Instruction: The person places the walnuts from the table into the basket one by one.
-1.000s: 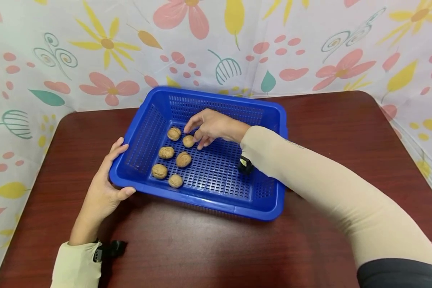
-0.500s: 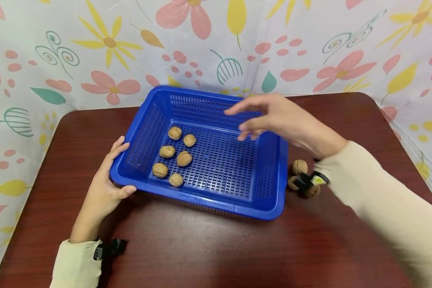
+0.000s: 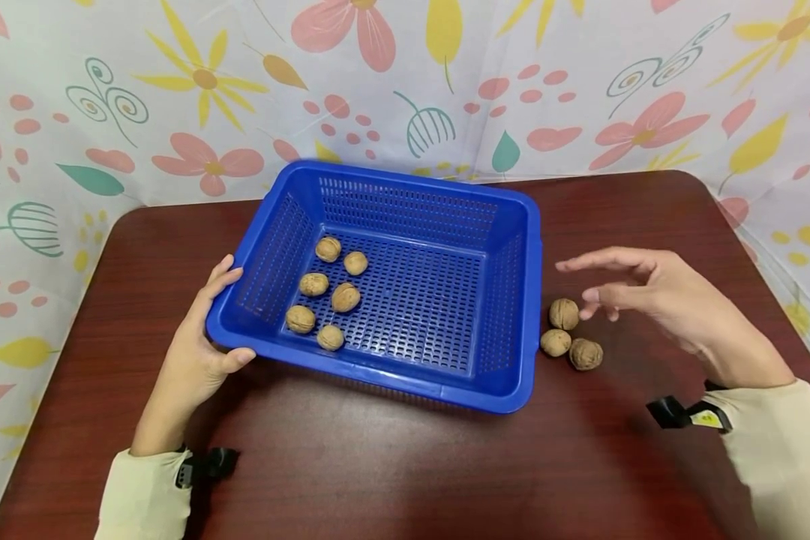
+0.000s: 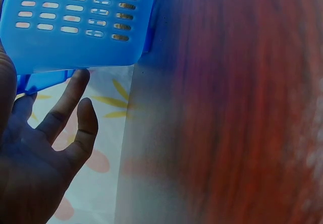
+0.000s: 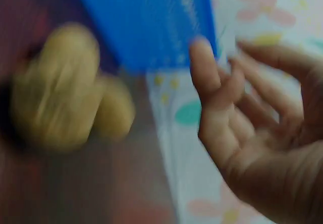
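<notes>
A blue perforated plastic basket (image 3: 504, 300) stands on the table with several walnuts (image 3: 346, 298) on the left half of its floor. My left hand (image 3: 196, 352) holds the basket's near left corner, thumb on the front rim and fingers at the left rim. In the left wrist view, that hand's fingers (image 4: 78, 90) reach up to the basket's outer side. Three walnuts (image 3: 585, 354) lie close together just right of the basket. Above and right of them hovers my right hand (image 3: 675, 300), fingers loosely bent and nothing in them; the right wrist view is blurred.
The dark red wooden table (image 3: 391, 472) extends in front of the basket and on both sides. A white cloth with printed flowers (image 3: 205, 79) hangs along the table's back and side edges. Black camera straps (image 3: 202, 469) sit on both wrists.
My right hand has left the walnuts inside the basket and moved right, over the rim, to the three walnuts on the table. My left hand and the basket have stayed in place.
</notes>
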`<state>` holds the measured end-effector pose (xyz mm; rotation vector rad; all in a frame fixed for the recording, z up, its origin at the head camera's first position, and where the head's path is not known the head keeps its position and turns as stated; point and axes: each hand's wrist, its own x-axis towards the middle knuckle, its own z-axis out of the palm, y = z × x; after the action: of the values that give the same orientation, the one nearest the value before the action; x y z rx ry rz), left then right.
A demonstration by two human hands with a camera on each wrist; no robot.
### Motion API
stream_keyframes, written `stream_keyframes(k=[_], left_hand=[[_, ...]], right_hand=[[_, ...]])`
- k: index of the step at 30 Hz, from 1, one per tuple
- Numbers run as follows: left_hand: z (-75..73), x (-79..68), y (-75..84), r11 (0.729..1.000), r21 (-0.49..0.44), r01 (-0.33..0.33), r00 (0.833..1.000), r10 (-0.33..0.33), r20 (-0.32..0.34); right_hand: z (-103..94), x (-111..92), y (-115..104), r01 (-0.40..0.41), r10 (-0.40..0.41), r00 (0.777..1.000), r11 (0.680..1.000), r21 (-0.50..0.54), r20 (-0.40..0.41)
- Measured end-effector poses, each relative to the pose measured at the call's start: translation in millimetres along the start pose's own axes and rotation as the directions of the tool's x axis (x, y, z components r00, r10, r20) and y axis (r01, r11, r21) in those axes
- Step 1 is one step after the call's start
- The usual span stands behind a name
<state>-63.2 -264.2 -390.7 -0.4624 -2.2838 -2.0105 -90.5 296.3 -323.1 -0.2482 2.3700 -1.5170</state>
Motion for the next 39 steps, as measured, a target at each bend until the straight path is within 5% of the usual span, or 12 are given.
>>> stream_keyframes(k=[14, 32, 39], left_hand=[[0.4, -0.1, -0.5, 1.000, -0.001, 0.005, 1.000, -0.005, 0.004], [-1.3, 0.0, -1.0, 1.000, 0.027, 0.010, 1.000, -0.009, -0.003], [-0.8, 0.4, -1.1, 1.000, 0.018, 0.006, 1.000, -0.006, 0.000]], right_hand=[[-20.7, 18, 73, 0.070, -0.077, 0.963, 0.997, 0.034, 0.260], [-11.8, 28, 79, 0.085, -0.104, 0.936, 0.994, 0.071, 0.337], [-15.0, 27, 84, 0.148, -0.188, 0.925, 0.979, 0.143, 0.329]])
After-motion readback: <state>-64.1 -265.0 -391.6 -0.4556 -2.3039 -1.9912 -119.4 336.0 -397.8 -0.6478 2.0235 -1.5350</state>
